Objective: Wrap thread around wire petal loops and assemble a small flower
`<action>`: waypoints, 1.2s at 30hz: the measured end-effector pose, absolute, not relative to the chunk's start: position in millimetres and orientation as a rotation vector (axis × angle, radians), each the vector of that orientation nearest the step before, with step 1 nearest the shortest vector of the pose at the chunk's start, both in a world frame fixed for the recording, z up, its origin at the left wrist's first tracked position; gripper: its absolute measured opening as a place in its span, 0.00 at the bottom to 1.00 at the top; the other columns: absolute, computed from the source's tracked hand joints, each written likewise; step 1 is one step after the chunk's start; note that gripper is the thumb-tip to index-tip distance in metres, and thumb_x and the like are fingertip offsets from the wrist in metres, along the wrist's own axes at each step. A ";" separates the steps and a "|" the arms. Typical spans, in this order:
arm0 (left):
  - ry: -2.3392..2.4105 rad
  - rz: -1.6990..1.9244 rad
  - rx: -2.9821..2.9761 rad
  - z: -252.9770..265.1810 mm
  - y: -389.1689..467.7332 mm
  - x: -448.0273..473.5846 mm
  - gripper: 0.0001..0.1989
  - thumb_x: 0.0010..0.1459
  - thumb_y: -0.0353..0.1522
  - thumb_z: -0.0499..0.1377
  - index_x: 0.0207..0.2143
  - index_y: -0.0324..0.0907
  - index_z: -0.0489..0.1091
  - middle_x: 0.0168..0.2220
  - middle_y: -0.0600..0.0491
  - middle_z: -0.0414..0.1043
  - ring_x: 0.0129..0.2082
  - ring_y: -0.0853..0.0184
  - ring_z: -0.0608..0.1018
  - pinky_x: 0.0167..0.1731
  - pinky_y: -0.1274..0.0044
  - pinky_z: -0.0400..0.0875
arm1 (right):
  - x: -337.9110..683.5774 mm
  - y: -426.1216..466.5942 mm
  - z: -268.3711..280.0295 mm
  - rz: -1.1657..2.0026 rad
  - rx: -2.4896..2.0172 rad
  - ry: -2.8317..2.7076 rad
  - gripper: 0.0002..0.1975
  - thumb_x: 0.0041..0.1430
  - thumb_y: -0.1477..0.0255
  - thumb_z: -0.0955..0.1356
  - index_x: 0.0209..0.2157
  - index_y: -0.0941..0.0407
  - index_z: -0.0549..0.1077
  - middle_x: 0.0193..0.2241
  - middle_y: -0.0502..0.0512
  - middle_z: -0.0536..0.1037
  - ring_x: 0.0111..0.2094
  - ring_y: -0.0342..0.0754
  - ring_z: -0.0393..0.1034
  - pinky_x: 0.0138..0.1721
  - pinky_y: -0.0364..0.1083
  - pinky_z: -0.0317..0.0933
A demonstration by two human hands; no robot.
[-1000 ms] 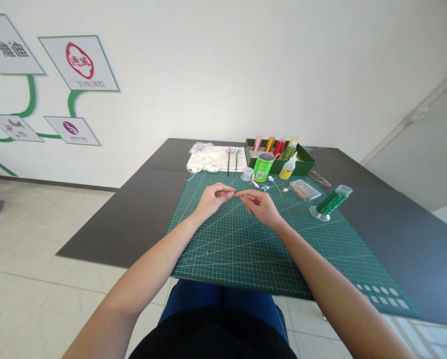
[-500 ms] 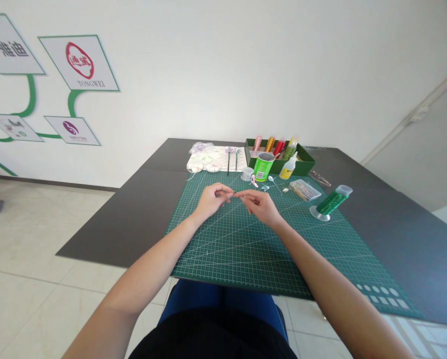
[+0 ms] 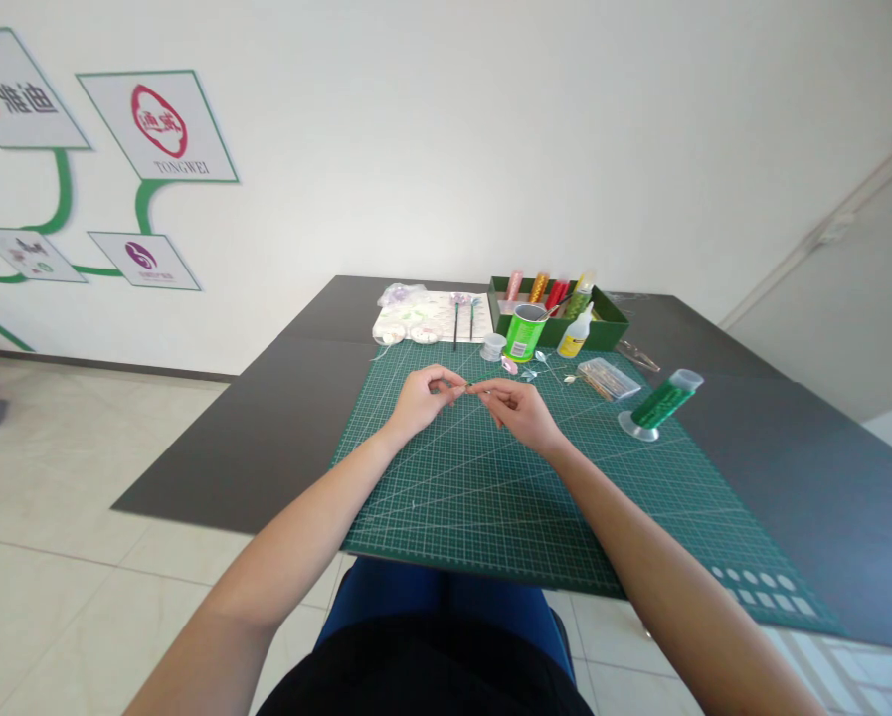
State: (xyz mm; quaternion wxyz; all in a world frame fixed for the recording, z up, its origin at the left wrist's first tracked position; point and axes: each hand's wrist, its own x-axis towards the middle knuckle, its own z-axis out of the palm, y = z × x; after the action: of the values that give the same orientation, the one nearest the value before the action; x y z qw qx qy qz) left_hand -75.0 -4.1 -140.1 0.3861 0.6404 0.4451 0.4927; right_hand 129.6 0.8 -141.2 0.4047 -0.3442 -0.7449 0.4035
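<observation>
Over the green cutting mat [image 3: 446, 497], my left hand [image 3: 421, 398] and my right hand [image 3: 520, 410] meet fingertip to fingertip. Both are closed in a pinch at a small, thin dark piece [image 3: 468, 385], too small to name. Just beyond my right fingers shows a small pink-and-white piece [image 3: 509, 366]; whether it joins what I hold, I cannot tell. Thin wire pieces with pale leaf shapes [image 3: 541, 356] lie to its right. A small clear round container [image 3: 492, 346] and a green can [image 3: 525, 333] with tools in it stand behind my hands.
At the back, a green box [image 3: 611, 336] holds several coloured spools. A glue bottle [image 3: 576, 331], a clear case of sticks [image 3: 608, 379] and a tilted green spool [image 3: 665, 400] are on the right. White paper [image 3: 475, 323] with two dark-stemmed pieces lies back left.
The small pink-and-white piece beyond my right fingers has turned and sits slightly lower, looking wider. My hands keep nearly the same place and pinch.
</observation>
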 end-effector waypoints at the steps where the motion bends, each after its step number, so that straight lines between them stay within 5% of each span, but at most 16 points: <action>1: 1.136 1.258 1.636 -140.0 -4.1 -75.1 0.05 0.55 0.33 0.67 0.33 0.40 0.78 0.23 0.55 0.75 0.23 0.70 0.76 0.28 0.77 0.70 | 129.6 0.9 -141.1 1.020 -0.871 -1.882 0.15 0.64 0.63 0.67 0.41 0.59 0.81 0.14 0.44 0.64 0.16 0.41 0.57 0.21 0.42 0.52; 24: 1.059 1.274 1.560 -141.7 -3.2 -74.5 0.08 0.52 0.35 0.70 0.33 0.39 0.79 0.23 0.56 0.72 0.23 0.71 0.70 0.27 0.78 0.65 | 129.4 0.1 -139.0 1.031 -0.907 -1.878 0.15 0.63 0.63 0.68 0.42 0.58 0.81 0.14 0.44 0.64 0.17 0.41 0.58 0.21 0.42 0.54; 36: 1.051 1.290 1.595 -141.7 -3.4 -74.7 0.11 0.53 0.34 0.69 0.39 0.41 0.82 0.31 0.52 0.78 0.27 0.70 0.73 0.32 0.76 0.68 | 129.0 1.2 -140.3 1.033 -0.898 -1.879 0.15 0.64 0.62 0.68 0.42 0.57 0.81 0.14 0.44 0.65 0.17 0.42 0.58 0.21 0.43 0.55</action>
State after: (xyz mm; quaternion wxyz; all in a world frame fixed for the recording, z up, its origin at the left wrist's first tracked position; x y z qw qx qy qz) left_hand -74.7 -3.4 -141.7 0.4064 0.6322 0.4168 0.5113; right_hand 129.0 1.2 -140.3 0.3972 -0.3543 -0.7419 0.4077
